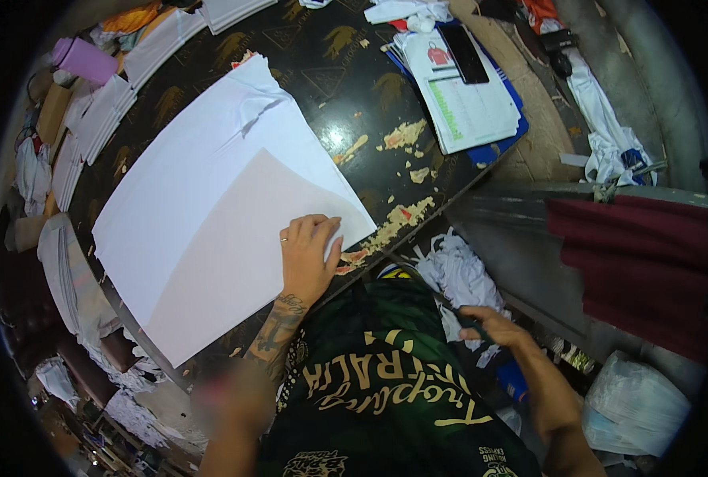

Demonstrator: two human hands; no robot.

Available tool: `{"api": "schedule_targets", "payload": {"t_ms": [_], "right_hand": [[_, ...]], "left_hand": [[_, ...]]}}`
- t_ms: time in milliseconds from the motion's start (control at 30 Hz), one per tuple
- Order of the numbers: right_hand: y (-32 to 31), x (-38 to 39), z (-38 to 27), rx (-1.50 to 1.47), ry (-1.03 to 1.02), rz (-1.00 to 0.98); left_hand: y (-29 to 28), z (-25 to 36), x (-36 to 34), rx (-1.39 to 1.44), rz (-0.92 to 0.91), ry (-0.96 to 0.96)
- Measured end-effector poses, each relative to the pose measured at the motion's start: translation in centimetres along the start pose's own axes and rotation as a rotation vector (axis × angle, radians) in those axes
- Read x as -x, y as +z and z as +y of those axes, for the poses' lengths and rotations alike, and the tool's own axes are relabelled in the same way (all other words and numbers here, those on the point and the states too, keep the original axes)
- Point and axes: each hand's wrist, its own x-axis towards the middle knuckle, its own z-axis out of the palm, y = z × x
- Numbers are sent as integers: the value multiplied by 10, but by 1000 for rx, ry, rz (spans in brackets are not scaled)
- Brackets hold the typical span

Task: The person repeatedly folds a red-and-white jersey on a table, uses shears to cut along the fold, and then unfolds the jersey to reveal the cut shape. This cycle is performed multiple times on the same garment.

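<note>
A stack of large white sheets [203, 167], cloth or paper, lies at an angle on the black tabletop [322, 63]. On top is a greyish-white piece with a curved edge [235, 238]. My left hand [310, 250] rests palm down on that piece near its right side, fingers loosely bent and a ring on one of them. Lower right, beyond the table edge, my right hand [493, 326] is closed around a slim dark tool [467, 321]; its kind is hard to make out.
Papers on a blue folder [469, 95] with a black phone [463, 54] lie at the table's far right. Peeling yellowish patches [406, 135] mark the tabletop. White scraps [461, 270] hang below its edge. Folded white stacks [99, 119] and a pink container [83, 62] line the left.
</note>
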Motion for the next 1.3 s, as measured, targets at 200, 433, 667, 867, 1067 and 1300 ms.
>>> {"api": "schedule_targets", "payload": {"t_ms": [200,433,667,867,1067,1300], "right_hand": [[64,-87,-28,-7,-360,159],[58,-106,-46,-79,-124,154],[37,-98,-54,67,-27,162],[11,-99,-64,216,40,108],[-16,-107,-107,345,9,60],[-31,-121,-156,484,42,17]], "left_hand": [[-3,5,12,-18,-83,-17],[1,15,14,42,-100,17],[11,17,12,141,-120,-13],[14,15,13,142,-119,-25],[15,16,13,155,-81,-45],[18,13,16,184,-56,-40]]}}
